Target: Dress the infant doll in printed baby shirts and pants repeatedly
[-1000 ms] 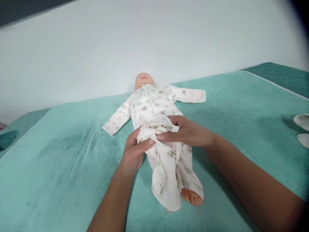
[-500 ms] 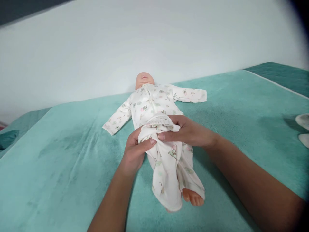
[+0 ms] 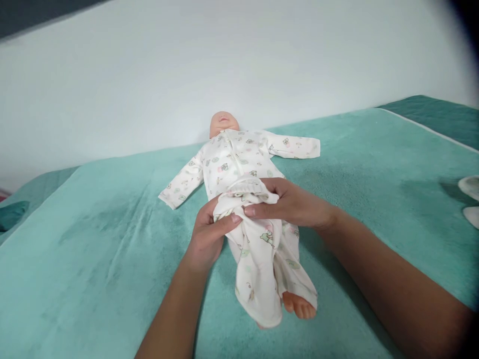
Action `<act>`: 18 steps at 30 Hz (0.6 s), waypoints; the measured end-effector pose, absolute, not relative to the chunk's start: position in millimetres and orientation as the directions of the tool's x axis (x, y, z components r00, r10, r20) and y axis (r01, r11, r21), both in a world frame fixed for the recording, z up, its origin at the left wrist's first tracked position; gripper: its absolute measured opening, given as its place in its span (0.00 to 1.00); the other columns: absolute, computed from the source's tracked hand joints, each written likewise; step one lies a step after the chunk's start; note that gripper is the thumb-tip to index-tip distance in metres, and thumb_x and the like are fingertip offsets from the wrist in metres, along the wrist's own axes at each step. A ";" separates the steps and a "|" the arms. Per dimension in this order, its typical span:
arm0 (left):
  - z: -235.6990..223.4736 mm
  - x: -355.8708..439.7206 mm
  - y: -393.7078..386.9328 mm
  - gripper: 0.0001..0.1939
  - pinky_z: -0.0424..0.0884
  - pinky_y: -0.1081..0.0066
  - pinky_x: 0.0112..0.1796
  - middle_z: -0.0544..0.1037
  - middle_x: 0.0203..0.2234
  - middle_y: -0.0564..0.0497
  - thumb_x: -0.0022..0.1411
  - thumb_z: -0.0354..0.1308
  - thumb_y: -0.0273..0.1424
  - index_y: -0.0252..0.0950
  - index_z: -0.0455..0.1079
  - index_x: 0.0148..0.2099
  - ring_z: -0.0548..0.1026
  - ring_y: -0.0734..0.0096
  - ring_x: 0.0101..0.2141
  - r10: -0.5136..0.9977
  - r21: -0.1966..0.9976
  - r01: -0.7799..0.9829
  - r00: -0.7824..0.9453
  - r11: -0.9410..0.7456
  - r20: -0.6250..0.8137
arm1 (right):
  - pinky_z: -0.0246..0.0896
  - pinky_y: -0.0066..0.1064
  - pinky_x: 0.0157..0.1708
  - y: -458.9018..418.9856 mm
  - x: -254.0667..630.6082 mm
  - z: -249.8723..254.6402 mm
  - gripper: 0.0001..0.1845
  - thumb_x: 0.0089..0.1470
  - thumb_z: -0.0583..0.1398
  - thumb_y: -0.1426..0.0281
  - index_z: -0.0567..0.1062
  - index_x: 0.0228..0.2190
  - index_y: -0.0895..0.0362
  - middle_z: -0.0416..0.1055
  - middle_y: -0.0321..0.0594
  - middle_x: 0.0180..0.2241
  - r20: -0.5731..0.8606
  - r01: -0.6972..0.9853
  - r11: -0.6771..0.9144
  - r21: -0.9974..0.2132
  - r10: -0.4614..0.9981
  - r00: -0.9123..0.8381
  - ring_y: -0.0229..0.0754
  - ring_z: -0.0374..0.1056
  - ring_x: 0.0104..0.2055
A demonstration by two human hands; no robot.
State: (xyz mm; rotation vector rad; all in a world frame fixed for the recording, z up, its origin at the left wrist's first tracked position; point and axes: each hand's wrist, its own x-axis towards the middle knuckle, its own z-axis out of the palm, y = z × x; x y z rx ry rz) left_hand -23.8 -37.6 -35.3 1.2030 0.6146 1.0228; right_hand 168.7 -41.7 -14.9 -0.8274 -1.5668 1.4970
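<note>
Doll [image 3: 223, 122]: face-up on teal blanket [image 3: 112, 249]
Pants [image 3: 258, 264]: around doll's legs, below printed top [image 3: 228, 159]
Foot [image 3: 300, 305]: out of one cuff [image 3: 301, 289]
Left hand [image 3: 207, 232]: gripping bunched pants waist
Right hand [image 3: 292, 203]: gripping same cloth

What looks like a bedroom is showing: a plush teal blanket [image 3: 112, 269] is covering a darker quilted bedspread [image 3: 441, 118], and a white wall [image 3: 239, 55] is standing behind.

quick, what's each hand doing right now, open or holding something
Left hand: closed, holding the bunched upper part of the printed trousers.
Right hand: closed, holding the same trousers near the waistband.
</note>
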 end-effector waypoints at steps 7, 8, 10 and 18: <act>-35.2 -23.7 -38.1 0.16 0.71 0.62 0.42 0.80 0.38 0.46 0.54 0.64 0.32 0.35 0.76 0.46 0.77 0.55 0.40 0.897 0.955 -0.295 0.431 0.033 0.102 | 0.61 0.28 0.35 -42.0 168.5 -14.4 0.12 0.49 0.67 0.65 0.76 0.36 0.56 0.74 0.36 0.34 0.106 -0.061 0.087 -0.994 0.878 -0.467 0.40 0.69 0.37; -35.4 -23.9 -38.0 0.16 0.71 0.63 0.42 0.80 0.38 0.46 0.54 0.64 0.32 0.35 0.76 0.46 0.77 0.55 0.40 0.897 0.955 -0.296 0.429 0.034 0.102 | 0.61 0.29 0.35 -42.0 168.4 -14.4 0.12 0.48 0.67 0.65 0.77 0.36 0.56 0.74 0.36 0.35 0.110 -0.064 0.090 -0.994 0.877 -0.467 0.40 0.69 0.37; -35.9 -24.3 -37.7 0.16 0.70 0.63 0.42 0.80 0.38 0.46 0.54 0.64 0.32 0.35 0.76 0.46 0.77 0.56 0.40 0.897 0.955 -0.296 0.431 0.035 0.100 | 0.61 0.29 0.34 -42.0 168.2 -14.7 0.13 0.48 0.67 0.64 0.76 0.36 0.56 0.74 0.36 0.34 0.115 -0.068 0.094 -0.993 0.877 -0.467 0.40 0.69 0.37; -35.2 -23.5 -38.2 0.15 0.70 0.64 0.41 0.80 0.38 0.46 0.54 0.64 0.31 0.36 0.76 0.46 0.76 0.56 0.40 0.895 0.955 -0.295 0.432 0.025 0.110 | 0.62 0.30 0.35 -42.3 168.2 -14.8 0.14 0.48 0.67 0.63 0.76 0.36 0.56 0.74 0.37 0.34 0.111 -0.052 0.098 -0.994 0.881 -0.461 0.42 0.69 0.38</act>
